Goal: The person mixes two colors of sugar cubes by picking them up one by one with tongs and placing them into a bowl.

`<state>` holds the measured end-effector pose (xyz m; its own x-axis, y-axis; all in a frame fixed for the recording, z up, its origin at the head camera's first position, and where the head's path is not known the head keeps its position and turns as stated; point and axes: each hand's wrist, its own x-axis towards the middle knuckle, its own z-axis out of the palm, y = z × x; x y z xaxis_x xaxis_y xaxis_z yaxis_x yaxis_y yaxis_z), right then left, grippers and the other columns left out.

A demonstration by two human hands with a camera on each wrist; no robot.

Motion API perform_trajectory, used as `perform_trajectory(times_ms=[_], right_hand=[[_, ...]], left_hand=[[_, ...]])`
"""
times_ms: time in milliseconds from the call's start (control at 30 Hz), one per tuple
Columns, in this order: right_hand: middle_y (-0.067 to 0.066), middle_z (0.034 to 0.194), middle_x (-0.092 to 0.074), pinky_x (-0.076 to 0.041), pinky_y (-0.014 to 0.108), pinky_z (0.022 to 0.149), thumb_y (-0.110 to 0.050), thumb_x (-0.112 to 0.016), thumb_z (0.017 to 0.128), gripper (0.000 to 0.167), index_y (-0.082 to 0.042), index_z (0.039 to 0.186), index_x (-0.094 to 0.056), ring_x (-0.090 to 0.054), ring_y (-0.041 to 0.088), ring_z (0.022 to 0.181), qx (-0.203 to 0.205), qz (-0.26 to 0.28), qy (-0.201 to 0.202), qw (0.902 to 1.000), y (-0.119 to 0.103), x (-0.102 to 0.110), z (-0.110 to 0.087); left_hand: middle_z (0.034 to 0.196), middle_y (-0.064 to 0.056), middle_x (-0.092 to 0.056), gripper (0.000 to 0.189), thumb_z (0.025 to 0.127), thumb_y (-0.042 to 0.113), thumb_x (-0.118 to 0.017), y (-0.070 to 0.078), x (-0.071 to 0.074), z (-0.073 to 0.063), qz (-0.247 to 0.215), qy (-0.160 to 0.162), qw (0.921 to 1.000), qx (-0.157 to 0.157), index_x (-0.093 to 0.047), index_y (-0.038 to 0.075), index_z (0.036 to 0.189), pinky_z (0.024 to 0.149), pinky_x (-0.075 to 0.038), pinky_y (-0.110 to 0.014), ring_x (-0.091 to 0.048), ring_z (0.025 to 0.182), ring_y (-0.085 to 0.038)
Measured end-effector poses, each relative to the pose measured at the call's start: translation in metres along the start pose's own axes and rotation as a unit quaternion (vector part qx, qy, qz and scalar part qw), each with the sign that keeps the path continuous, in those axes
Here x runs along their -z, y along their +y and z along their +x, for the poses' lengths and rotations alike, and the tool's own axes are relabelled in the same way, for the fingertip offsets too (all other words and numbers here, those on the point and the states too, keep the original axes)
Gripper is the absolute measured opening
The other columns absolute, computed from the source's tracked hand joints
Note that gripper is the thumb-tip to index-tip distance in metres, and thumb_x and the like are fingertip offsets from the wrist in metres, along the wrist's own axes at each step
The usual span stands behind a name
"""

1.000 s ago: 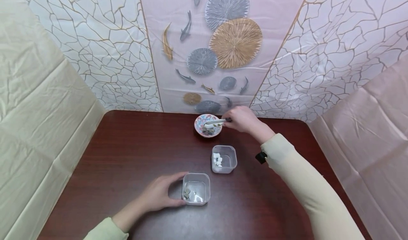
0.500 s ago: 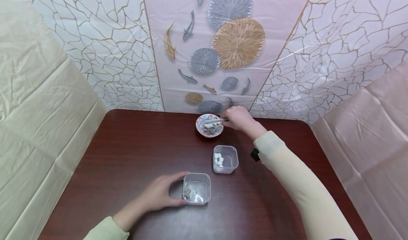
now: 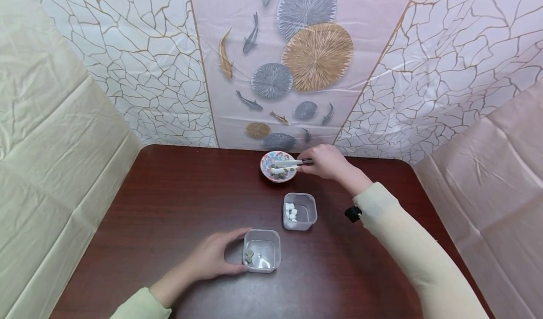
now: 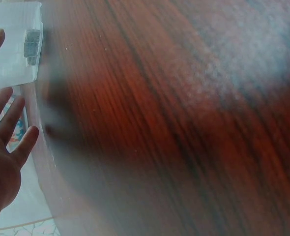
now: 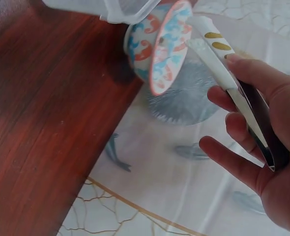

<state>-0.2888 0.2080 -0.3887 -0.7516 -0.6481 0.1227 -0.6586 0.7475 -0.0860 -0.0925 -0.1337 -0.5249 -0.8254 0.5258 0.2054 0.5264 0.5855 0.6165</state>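
My right hand [image 3: 325, 161] grips tongs [image 3: 289, 162] with pale tips, reaching them over the small patterned bowl [image 3: 264, 172] at the back of the table. Their arms stand apart. Greyish pieces lie in the bowl, partly hidden by the tips. In the right wrist view, the thumb presses on one arm of the tongs [image 5: 216, 61] beside the bowl [image 5: 142, 51]. With thumb and fingers at two corners, my left hand [image 3: 213, 257] holds a clear square container [image 3: 268, 270]. A few small grey-green pieces [image 3: 249, 257] sit at its left side.
Between that container and the bowl stands a second clear container [image 3: 312, 216] with several white cubes [image 3: 291, 211]. The dark wooden table [image 3: 178, 192] meets a patterned cloth backdrop [image 3: 271, 121] just behind the bowl. Cloth walls rise at both sides.
My right hand has shifted slightly left, then back right at the bowl. The tongs' tips are spread a little wider now. The left hand and its container stay in place.
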Motion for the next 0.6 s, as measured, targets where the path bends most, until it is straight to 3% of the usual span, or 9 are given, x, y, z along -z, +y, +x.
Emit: perform_trajectory(times_ms=[200, 400, 600], right_hand=[[-0.004, 0.103, -0.081, -0.058, 0.050, 0.072, -0.030, -0.085, 0.091, 0.021, -0.019, 0.109, -0.084, -0.075, 0.021, 0.086, 0.038, 0.045, 0.016, 0.9981, -0.018, 0.014, -0.028], [-0.009, 0.098, -0.080, -0.057, 0.040, 0.072, -0.027, -0.088, 0.089, 0.020, -0.021, 0.107, -0.084, -0.069, 0.007, 0.082, 0.099, 0.070, 0.034, 0.9920, -0.044, 0.024, -0.055], [-0.007, 0.091, -0.076, -0.058, 0.035, 0.071, -0.028, -0.089, 0.087, 0.024, -0.018, 0.108, -0.083, -0.069, 0.007, 0.081, 0.144, 0.076, 0.039, 0.9859, -0.067, 0.024, -0.078]], left_hand=[[0.140, -0.004, -0.072, 0.087, 0.079, 0.050, -0.093, 0.000, 0.000, 0.000, 0.003, 0.001, 1.0000, 0.000, -0.060, 0.016, 0.152, 0.100, -0.058, -0.051, -0.071, 0.120, -0.028], [0.137, -0.006, -0.073, 0.087, 0.079, 0.048, -0.093, 0.000, 0.000, -0.001, 0.003, 0.005, 0.9999, -0.011, -0.060, 0.014, 0.151, 0.099, -0.058, -0.051, -0.072, 0.118, -0.029], [0.136, -0.005, -0.074, 0.087, 0.078, 0.047, -0.094, -0.002, -0.001, 0.000, 0.004, 0.009, 0.9999, -0.013, -0.060, 0.014, 0.151, 0.099, -0.059, -0.050, -0.072, 0.118, -0.027]])
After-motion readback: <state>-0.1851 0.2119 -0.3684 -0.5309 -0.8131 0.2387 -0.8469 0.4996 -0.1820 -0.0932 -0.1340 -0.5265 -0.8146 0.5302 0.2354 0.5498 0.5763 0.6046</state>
